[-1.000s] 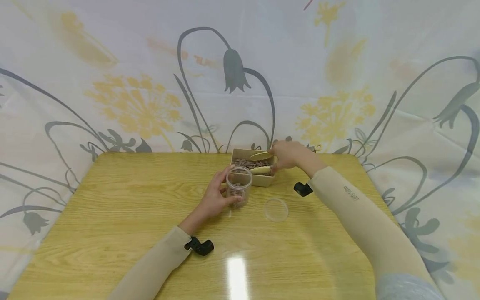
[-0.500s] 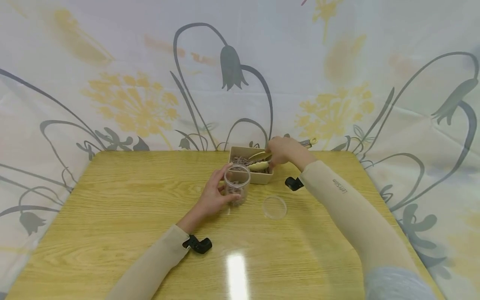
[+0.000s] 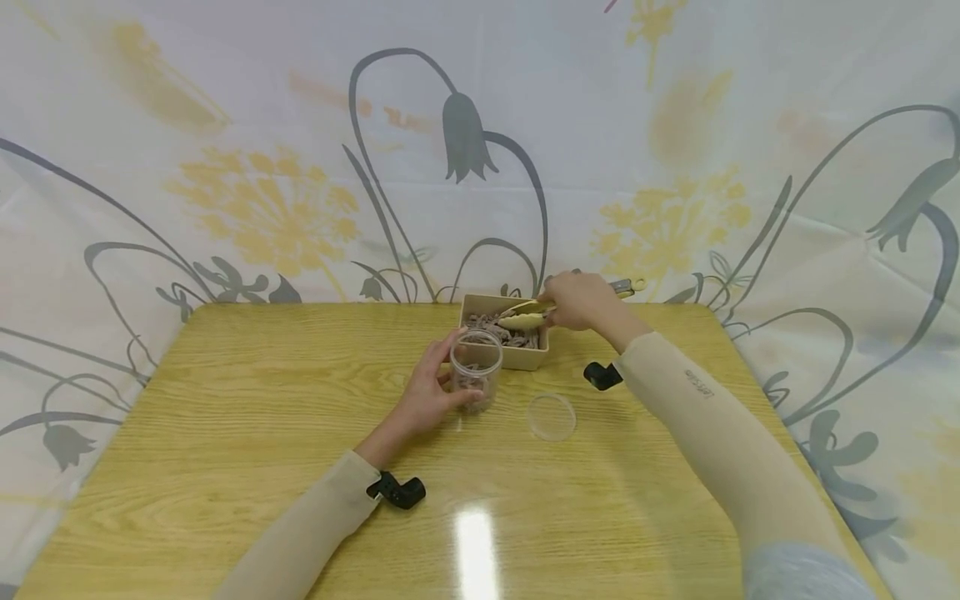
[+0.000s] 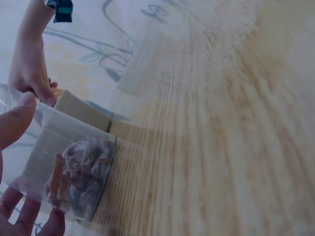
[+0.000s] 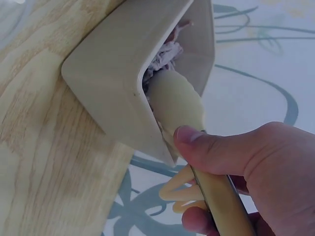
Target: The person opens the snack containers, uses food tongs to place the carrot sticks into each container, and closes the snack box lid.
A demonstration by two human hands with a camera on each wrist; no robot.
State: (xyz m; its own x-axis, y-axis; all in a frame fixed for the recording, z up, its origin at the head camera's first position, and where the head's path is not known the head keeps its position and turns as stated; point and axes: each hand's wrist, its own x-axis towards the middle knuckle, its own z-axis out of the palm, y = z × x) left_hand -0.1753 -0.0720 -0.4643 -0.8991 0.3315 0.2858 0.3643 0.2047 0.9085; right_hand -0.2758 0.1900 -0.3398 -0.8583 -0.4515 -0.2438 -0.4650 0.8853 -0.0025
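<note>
My left hand (image 3: 429, 390) is wrapped around a clear round jar (image 3: 486, 385) standing uncapped on the table. Crumpled greyish-brown dried strips (image 4: 83, 172) lie in the jar's bottom, as the left wrist view shows. My right hand (image 3: 581, 302) grips a pair of tongs (image 5: 177, 98) with cream-coloured heads, its thumb pressing on one arm. The tongs' heads reach into a beige rectangular box (image 3: 521, 358) behind the jar, right over more of the same strips (image 3: 480, 321). Whether any strip is pinched between the heads, I cannot tell.
A clear round lid (image 3: 552, 417) lies on the wooden table (image 3: 300, 417), to the right of the jar. The box stands near the table's back edge. Behind it hangs a flower-patterned cloth (image 3: 300, 100).
The tongs' heads have come closer together and risen a little in the box. My right hand has shifted slightly. My left hand keeps its hold on the jar in the same place.
</note>
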